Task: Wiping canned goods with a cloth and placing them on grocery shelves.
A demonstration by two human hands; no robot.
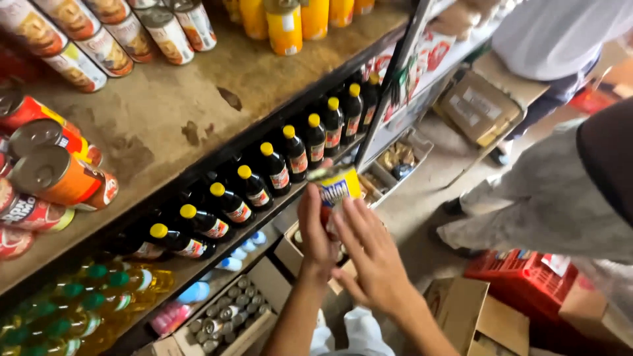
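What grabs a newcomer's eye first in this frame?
Both hands at centre: the left hand grips a yellow-labelled can and the right hand is spread open beside it. Behind them a row of dark bottles with yellow caps runs diagonally along a shelf, under a worn wooden shelf board with stacked cans at left.

Left of the fingers: dark bottles (pixel 273 168) with yellow caps, in a row on a shelf (pixel 198 105)
Below: carton of small cans (pixel 221 320)
Right: red crate (pixel 527 280)
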